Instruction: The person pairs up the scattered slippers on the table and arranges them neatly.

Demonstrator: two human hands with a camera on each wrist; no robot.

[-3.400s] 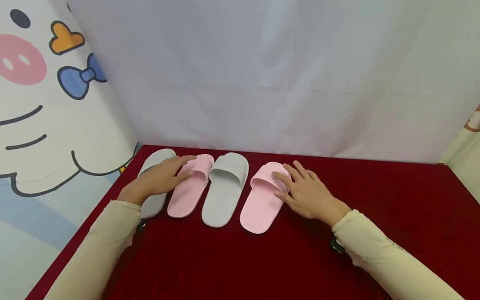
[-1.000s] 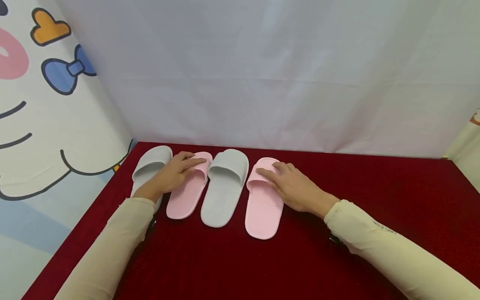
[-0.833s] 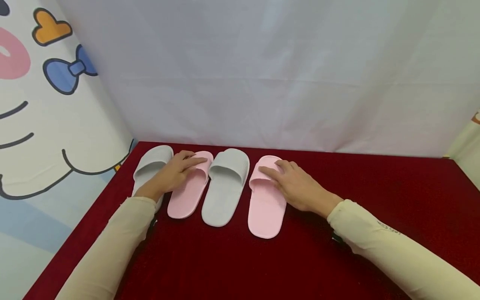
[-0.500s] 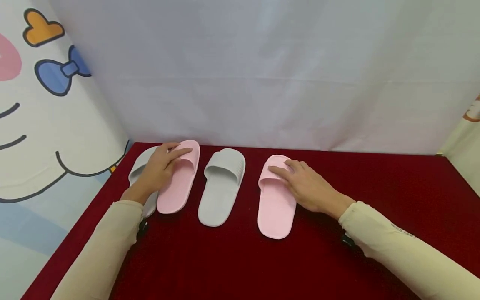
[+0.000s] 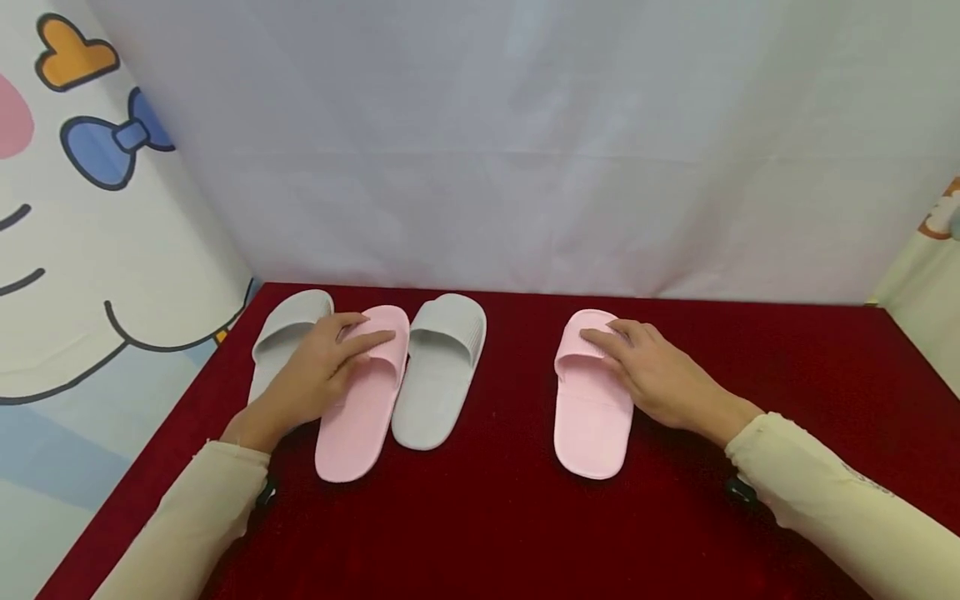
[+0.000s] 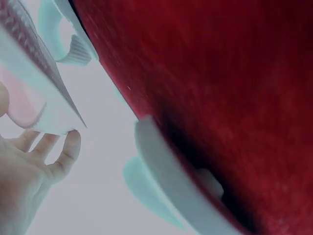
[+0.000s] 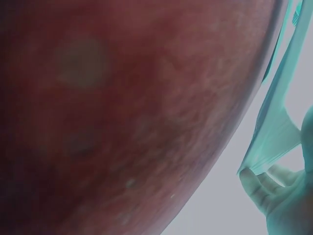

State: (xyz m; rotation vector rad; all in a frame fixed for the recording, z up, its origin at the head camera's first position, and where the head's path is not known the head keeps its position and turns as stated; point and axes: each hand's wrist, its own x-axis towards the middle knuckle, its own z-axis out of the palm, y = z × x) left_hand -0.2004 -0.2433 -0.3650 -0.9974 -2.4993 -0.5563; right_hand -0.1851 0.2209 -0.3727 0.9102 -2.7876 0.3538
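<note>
My left hand [image 5: 318, 371] grips the strap end of one pink slipper [image 5: 352, 433], between two white slippers. In the left wrist view the pink slipper [image 6: 36, 73] is tilted, its sole edge off the red cloth, with fingers [image 6: 71, 147] at its toe. My right hand [image 5: 660, 371] pinches the strap area of the other pink slipper [image 5: 592, 425], toe pointing away. In the right wrist view this slipper [image 7: 281, 127] slants above the cloth, fingertips at its toe. The far-left white slipper [image 5: 288, 333] is partly hidden behind my left hand. The other white slipper [image 5: 435, 392] lies right of the left pink one.
Red cloth [image 5: 465, 525] covers the table. A white curtain [image 5: 525, 150] hangs along the back edge, and a cartoon-printed sheet [image 5: 82, 250] along the left. Another printed cloth [image 5: 930, 283] hangs at the far right.
My right hand has taken hold of its pink slipper and carried it right, away from the white one. My left hand has gripped the other pink slipper and shifted it left, then nearer me.
</note>
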